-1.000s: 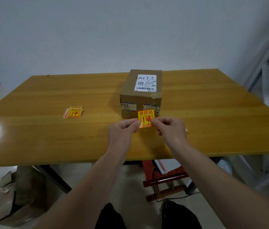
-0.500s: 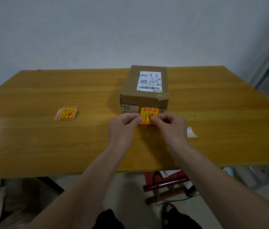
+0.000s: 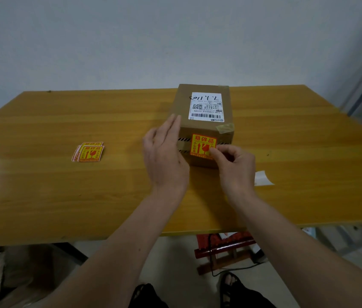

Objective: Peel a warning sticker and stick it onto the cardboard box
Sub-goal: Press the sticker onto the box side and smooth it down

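A brown cardboard box [image 3: 200, 127] with a white shipping label on top stands on the yellow wooden table [image 3: 64, 185]. An orange-and-yellow warning sticker [image 3: 202, 145] lies flat on the box's near face. My right hand [image 3: 235, 167] has its fingers curled, with the fingertips touching the sticker's lower right corner. My left hand [image 3: 164, 156] is flat with its fingers extended, resting against the box's left side. A small stack of the same warning stickers [image 3: 88, 151] lies on the table to the left.
A white strip of peeled backing paper [image 3: 262, 178] lies on the table just right of my right hand. Under the table are a red wooden stool [image 3: 226, 245] with a black cable, and cardboard [image 3: 9, 274] at lower left.
The sticker went from being held by both hands in front of the box to lying on its near face. My left hand let go and moved to the box's left side.
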